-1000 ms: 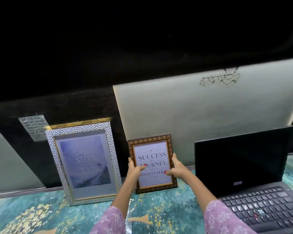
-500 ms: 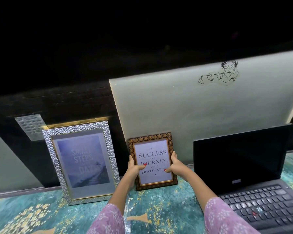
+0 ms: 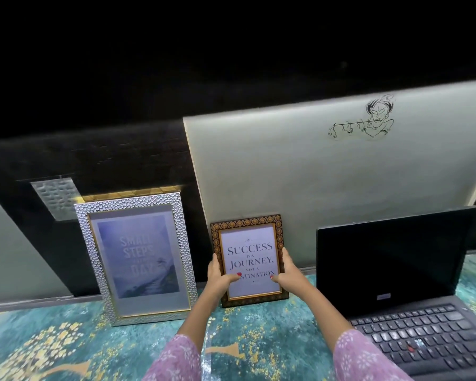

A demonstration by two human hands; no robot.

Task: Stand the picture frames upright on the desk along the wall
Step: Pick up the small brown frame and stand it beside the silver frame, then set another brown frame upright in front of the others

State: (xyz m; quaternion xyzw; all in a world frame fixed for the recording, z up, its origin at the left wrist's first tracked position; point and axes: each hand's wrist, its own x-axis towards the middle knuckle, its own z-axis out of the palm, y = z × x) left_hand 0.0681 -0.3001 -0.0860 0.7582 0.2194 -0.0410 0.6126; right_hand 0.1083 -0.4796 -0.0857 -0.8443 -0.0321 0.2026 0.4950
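Note:
A small brown patterned frame (image 3: pixel 249 224) with a "Success is a journey" print stands upright on the desk (image 3: pixel 272 325), leaning back against the pale wall panel (image 3: pixel 300 174). My left hand (image 3: pixel 219 276) grips its left edge and my right hand (image 3: pixel 287 272) grips its right edge, thumbs on the glass. To the left, a larger silver hammered frame (image 3: pixel 183 243) with a "Small steps" print leans upright against the dark wall, a small gap apart from the brown one.
An open black laptop (image 3: pixel 396 259) sits right of the brown frame, its keyboard reaching the front right. The desk top has a teal and gold pattern. A line drawing (image 3: pixel 366 119) marks the wall panel above.
The view has tilted up slightly, showing more of the wall drawing. Both hands stay on the brown frame, which keeps its place against the wall.

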